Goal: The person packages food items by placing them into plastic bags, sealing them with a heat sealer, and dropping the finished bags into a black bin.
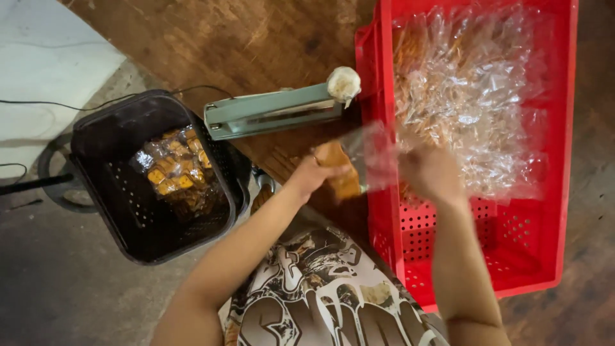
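Snack bag (349, 168) held between left hand (312, 174) and right hand (430, 172).

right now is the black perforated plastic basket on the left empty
No, the black perforated plastic basket holds sealed clear packets of brown snacks piled on its bottom.
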